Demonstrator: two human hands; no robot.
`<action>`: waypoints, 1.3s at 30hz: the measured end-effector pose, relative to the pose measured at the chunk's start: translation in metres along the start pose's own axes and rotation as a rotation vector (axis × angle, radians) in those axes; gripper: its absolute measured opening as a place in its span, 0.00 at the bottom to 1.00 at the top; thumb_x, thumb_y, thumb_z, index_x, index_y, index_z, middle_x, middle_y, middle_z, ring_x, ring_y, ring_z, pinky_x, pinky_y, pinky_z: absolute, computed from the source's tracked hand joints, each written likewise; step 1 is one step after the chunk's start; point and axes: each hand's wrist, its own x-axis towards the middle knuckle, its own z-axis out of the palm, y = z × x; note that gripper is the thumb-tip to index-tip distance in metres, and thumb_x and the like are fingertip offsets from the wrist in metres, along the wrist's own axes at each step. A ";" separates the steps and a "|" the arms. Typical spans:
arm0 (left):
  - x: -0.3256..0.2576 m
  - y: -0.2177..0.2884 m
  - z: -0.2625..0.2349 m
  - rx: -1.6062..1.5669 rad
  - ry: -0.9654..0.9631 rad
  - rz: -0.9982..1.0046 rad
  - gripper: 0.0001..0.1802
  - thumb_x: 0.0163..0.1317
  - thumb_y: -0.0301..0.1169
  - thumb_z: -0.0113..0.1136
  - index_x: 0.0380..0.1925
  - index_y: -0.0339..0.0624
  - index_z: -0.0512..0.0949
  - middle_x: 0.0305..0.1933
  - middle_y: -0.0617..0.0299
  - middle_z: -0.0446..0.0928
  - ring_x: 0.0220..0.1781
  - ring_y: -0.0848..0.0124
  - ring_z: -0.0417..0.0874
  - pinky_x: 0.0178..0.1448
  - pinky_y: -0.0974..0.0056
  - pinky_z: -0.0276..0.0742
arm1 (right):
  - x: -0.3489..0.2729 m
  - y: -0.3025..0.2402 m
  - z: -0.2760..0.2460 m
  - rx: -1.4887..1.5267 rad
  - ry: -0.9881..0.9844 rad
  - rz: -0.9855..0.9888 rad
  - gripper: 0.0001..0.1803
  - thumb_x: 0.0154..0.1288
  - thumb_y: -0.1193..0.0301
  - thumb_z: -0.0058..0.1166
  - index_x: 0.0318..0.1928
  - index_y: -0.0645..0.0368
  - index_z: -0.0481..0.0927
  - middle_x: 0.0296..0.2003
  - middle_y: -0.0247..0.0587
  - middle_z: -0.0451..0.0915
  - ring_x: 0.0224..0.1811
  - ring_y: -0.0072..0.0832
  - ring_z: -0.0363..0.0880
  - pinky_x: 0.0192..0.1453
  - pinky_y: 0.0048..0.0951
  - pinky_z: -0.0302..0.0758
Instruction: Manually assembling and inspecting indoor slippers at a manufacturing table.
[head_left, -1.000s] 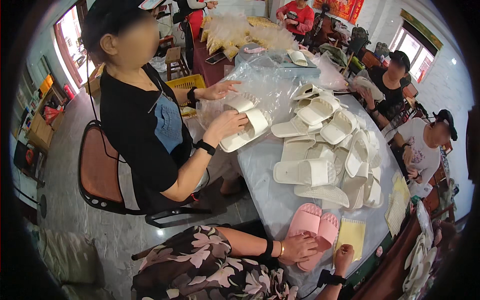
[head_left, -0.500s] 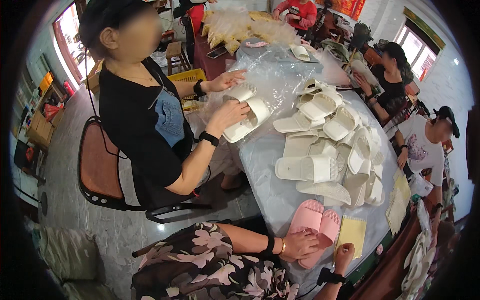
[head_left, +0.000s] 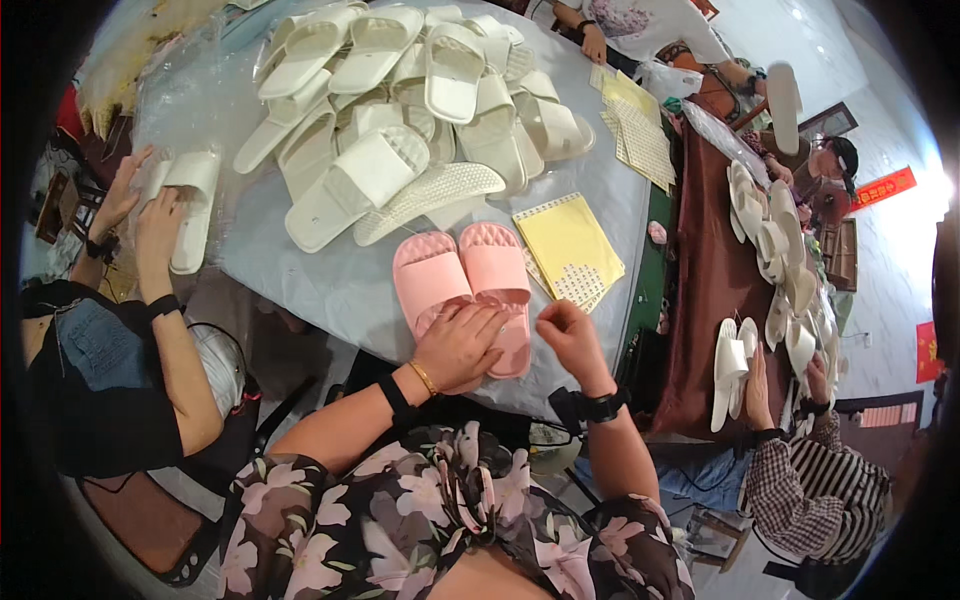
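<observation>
A pair of pink slide slippers is set side by side near the close edge of a pale, sheet-covered surface, just in front of a heap of cream slides. The left hand is laid across both footbeds just below the straps, palm down, its fingers extended and close together rather than wrapped around either slipper. The right hand is held just beside the pair, near a yellow label sheet, with its fingers curled in and their tips drawn together; whether anything small is pinched there cannot be told. By the look of the moulded, foam-like material, the slippers can be judged light, springy and hard to break: the soles moderately stiff, the broad straps more easily bent. Some slipping might be expected on the smooth covering if the pair were pushed from one side, so steadying is best done from above, as with the flat palm here. For lifting, a hold could be taken over the strap or along the sole's sides, while a hard squeeze on the strap could be expected to flatten its arch.
</observation>
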 end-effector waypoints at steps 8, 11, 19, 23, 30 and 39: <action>-0.005 0.001 0.007 -0.055 0.099 0.000 0.29 0.62 0.42 0.59 0.61 0.40 0.72 0.56 0.58 0.77 0.57 0.63 0.77 0.65 0.54 0.66 | -0.010 -0.018 0.032 -0.406 -0.024 -0.182 0.06 0.59 0.78 0.58 0.37 0.64 0.77 0.29 0.47 0.81 0.31 0.37 0.81 0.38 0.31 0.76; -0.007 0.000 0.007 -0.045 0.108 -0.005 0.29 0.62 0.41 0.58 0.61 0.40 0.73 0.56 0.59 0.78 0.57 0.64 0.77 0.66 0.54 0.65 | -0.006 -0.014 0.036 -0.280 -0.032 -0.137 0.05 0.58 0.79 0.57 0.36 0.65 0.77 0.30 0.48 0.81 0.32 0.40 0.82 0.38 0.33 0.76; -0.006 -0.002 0.006 -0.023 0.092 -0.015 0.30 0.61 0.41 0.58 0.62 0.41 0.72 0.56 0.59 0.77 0.58 0.65 0.76 0.63 0.56 0.66 | -0.004 -0.014 0.043 -0.269 -0.023 -0.073 0.18 0.60 0.79 0.55 0.51 0.63 0.71 0.30 0.52 0.81 0.32 0.43 0.83 0.37 0.37 0.77; -0.006 -0.002 0.003 -0.057 0.105 -0.014 0.29 0.61 0.38 0.59 0.62 0.41 0.72 0.54 0.59 0.78 0.56 0.64 0.77 0.65 0.54 0.66 | -0.006 -0.022 0.047 -0.309 -0.002 -0.118 0.19 0.61 0.78 0.54 0.54 0.62 0.70 0.30 0.53 0.81 0.33 0.48 0.82 0.37 0.40 0.77; -0.006 -0.001 0.006 -0.143 0.170 -0.034 0.20 0.58 0.34 0.60 0.51 0.41 0.77 0.50 0.58 0.79 0.53 0.61 0.78 0.63 0.54 0.68 | -0.005 -0.025 0.051 -0.464 -0.003 -0.215 0.20 0.62 0.78 0.51 0.56 0.60 0.69 0.31 0.54 0.80 0.35 0.54 0.80 0.38 0.47 0.75; -0.010 -0.006 0.008 -0.165 0.161 -0.006 0.12 0.55 0.32 0.61 0.39 0.41 0.80 0.46 0.57 0.78 0.51 0.59 0.78 0.62 0.53 0.70 | -0.002 -0.027 0.057 -0.604 0.023 -0.278 0.22 0.61 0.78 0.52 0.56 0.61 0.68 0.29 0.51 0.79 0.32 0.51 0.80 0.35 0.47 0.74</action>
